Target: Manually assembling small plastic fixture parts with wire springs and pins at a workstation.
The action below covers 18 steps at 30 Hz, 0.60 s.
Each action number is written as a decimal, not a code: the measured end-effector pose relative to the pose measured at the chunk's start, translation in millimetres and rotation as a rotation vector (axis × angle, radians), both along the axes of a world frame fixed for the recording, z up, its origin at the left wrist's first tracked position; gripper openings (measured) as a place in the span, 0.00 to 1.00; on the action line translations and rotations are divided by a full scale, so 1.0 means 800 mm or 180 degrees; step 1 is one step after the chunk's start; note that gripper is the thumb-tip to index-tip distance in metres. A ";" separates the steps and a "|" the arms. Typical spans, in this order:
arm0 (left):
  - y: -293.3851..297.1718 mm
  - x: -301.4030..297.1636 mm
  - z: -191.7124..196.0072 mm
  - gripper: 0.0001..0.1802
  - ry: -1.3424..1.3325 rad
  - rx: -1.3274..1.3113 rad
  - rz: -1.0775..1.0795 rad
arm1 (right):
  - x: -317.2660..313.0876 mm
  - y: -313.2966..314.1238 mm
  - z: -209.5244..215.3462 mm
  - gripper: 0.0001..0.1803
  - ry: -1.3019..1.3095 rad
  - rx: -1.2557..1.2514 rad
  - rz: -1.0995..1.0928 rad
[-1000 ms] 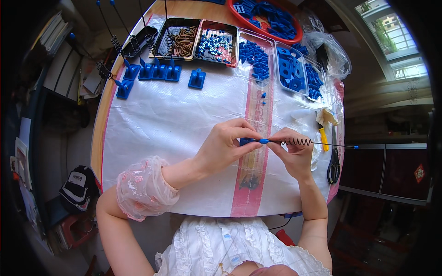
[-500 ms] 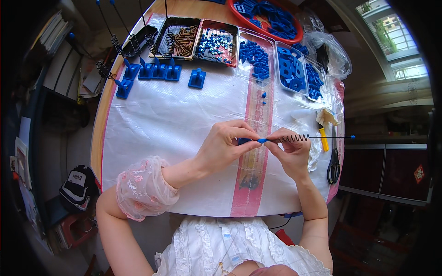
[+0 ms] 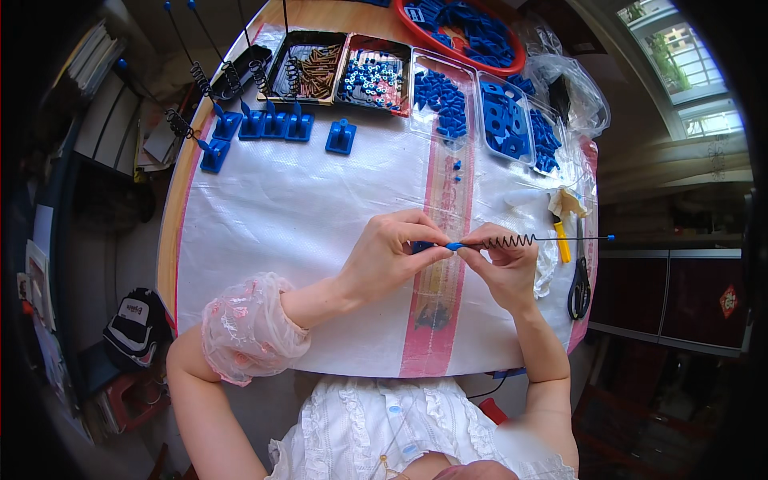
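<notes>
Over the middle of the table, my left hand (image 3: 398,250) pinches a small blue plastic piece (image 3: 454,246) between thumb and fingers. Part of the blue plastic also shows behind those fingers. My right hand (image 3: 506,260) is closed on a black coiled spring rod (image 3: 509,240), whose straight end runs out to the right and carries a small blue tip. The rod's left end meets the blue piece where both hands come together; the fingers partly hide that joint. At the far left stand several blue square bases (image 3: 298,126) with spring rods upright in them. A lone blue base (image 3: 341,137) has no rod.
Along the far edge are a box of screws (image 3: 322,70), a box of nuts (image 3: 374,80), clear trays of blue parts (image 3: 506,120) and a red basin (image 3: 524,60). A yellow-handled tool (image 3: 562,240) and black scissors (image 3: 578,294) lie at right.
</notes>
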<state>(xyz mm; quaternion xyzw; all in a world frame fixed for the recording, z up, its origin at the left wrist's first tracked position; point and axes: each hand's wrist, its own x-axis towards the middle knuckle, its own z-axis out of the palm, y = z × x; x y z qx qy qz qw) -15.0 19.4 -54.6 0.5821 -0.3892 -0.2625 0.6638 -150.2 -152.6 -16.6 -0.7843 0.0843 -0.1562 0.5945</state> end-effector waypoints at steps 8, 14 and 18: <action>0.002 0.002 0.006 0.08 0.0059 0.0127 -0.0058 | 0.000 0.000 -0.001 0.10 0.0008 0.0097 0.0007; 0.002 0.002 0.009 0.08 0.0055 0.0182 -0.0067 | 0.000 -0.001 -0.001 0.10 -0.0018 0.0088 0.0021; 0.001 0.002 0.008 0.07 0.0107 0.0178 -0.0068 | 0.000 -0.001 -0.001 0.10 0.0001 0.0074 0.0017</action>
